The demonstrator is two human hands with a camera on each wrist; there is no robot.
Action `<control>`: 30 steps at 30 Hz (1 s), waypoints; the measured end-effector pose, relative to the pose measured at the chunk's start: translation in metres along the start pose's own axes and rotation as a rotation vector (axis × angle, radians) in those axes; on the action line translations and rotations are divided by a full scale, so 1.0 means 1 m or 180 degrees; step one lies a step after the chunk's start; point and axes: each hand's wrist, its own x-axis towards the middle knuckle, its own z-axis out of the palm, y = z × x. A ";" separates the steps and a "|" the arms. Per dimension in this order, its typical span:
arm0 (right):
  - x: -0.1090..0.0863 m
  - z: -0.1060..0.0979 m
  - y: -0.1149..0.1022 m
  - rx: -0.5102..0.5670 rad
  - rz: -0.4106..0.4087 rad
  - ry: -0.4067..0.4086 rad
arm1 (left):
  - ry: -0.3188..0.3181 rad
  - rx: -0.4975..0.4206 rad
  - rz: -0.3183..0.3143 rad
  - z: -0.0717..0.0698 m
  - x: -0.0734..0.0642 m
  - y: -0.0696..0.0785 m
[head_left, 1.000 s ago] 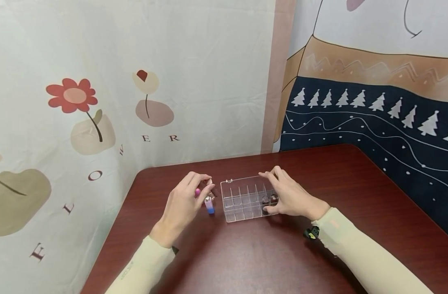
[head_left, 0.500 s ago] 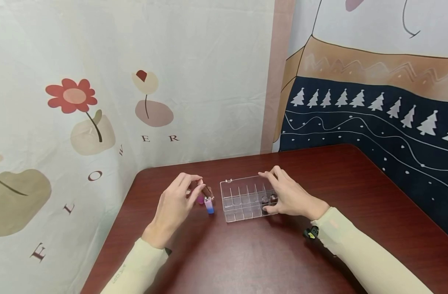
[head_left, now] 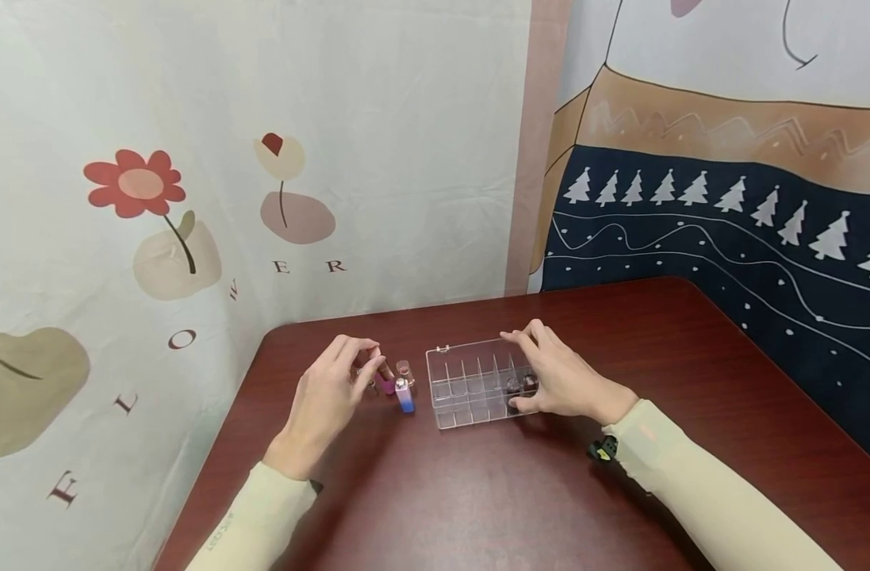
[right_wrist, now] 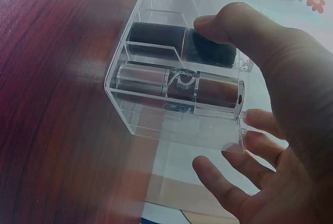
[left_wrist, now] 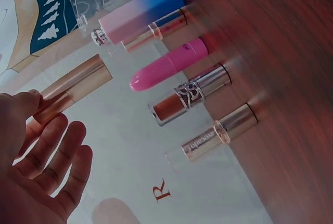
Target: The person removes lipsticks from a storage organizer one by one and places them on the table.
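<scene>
Now the left hand (head_left: 326, 390) has drawn leftward from a second ago, thumb and fingertips narrowly pinching a gold tube (left_wrist: 73, 86) held clear of the others; the magenta tube (left_wrist: 169, 65), mostly hidden then, stands visible beside the pink-and-blue tube (head_left: 404, 396). Rightward, the clear case (head_left: 470, 387) hasn't moved, the right hand (head_left: 566, 382) still gripping its right end, thumb and fingers wide.

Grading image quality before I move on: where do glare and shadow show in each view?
Head: soft shadows by the arms and a pale sheen on the near table; left wrist: faint light streaks on the tabletop by the upright tubes; right wrist: washed-out upper right corner, right hand shaded.
</scene>
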 end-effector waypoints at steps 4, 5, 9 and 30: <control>0.000 0.000 0.000 -0.0010 0.0008 0.0006 | -0.0094 0.0039 -0.0070 0.000 -0.002 -0.003; 0.000 0.000 0.000 -0.0011 0.0009 0.0007 | -0.0113 0.0046 -0.0092 0.001 -0.002 -0.003; 0.000 0.000 0.000 -0.0012 0.0024 0.0003 | -0.0196 0.0071 -0.0189 0.003 -0.005 -0.005; -0.001 0.001 0.000 0.0022 -0.0020 0.0052 | -0.0766 -0.0015 -0.0525 0.013 -0.020 -0.002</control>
